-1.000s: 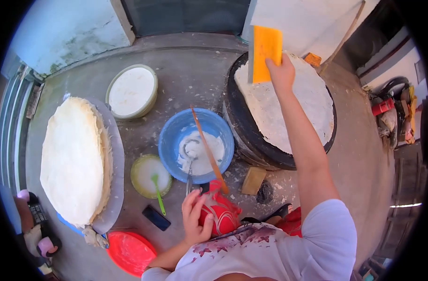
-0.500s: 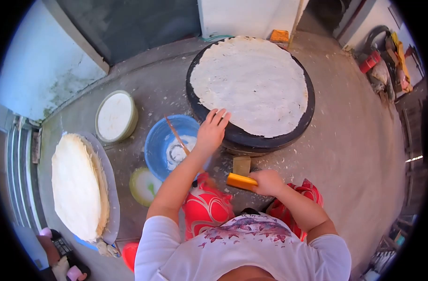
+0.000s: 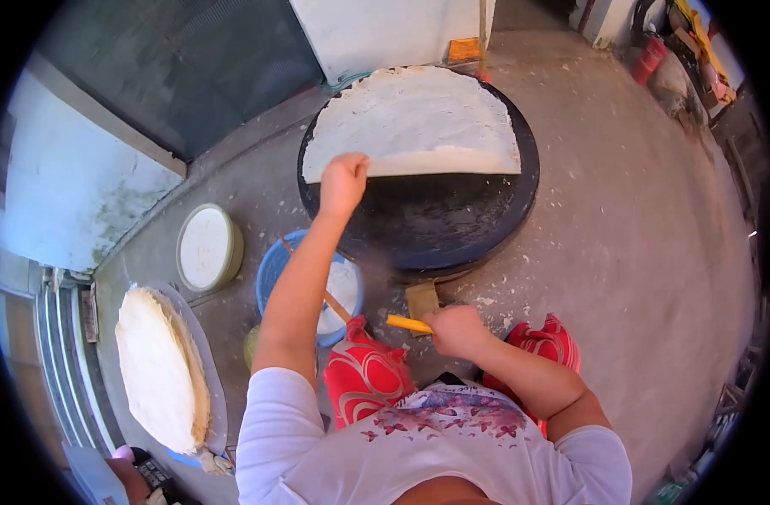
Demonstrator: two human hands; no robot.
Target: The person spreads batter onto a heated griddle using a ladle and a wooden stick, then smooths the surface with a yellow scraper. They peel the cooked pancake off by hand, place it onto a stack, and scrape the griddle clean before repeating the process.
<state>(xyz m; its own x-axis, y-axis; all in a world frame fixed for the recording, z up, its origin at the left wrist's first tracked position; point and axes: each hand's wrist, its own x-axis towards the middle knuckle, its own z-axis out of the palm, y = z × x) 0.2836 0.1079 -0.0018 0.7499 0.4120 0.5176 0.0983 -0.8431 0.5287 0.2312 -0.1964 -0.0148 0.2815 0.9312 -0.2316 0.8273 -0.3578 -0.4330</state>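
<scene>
A large round black griddle [image 3: 427, 236] stands in front of me. A thin pale pancake [image 3: 418, 109] covers its far half, and the near edge is peeled up and pulled back in a straight fold. My left hand [image 3: 344, 181] is closed in a pinch on the pancake's left edge, over the griddle. My right hand [image 3: 456, 330] grips a yellow scraper [image 3: 408, 323] near my knees, apart from the griddle. Left of the griddle is a blue basin [image 3: 271, 278] with white batter inside, and a wooden stick [image 3: 336, 307] leans across it, partly hidden by my left arm.
A tub of white batter [image 3: 206, 247] stands farther left. A stack of thin pancakes [image 3: 157, 370] lies on a round grey board [image 3: 208, 362] at lower left. An orange block [image 3: 464, 50] sits by the wall behind the griddle. Flakes litter the concrete floor [image 3: 629, 252].
My left hand has moved forward and closed on the pancake's edge. The pancake's near half has come off the griddle, baring the black surface. The scraper has turned edge-on in my right hand.
</scene>
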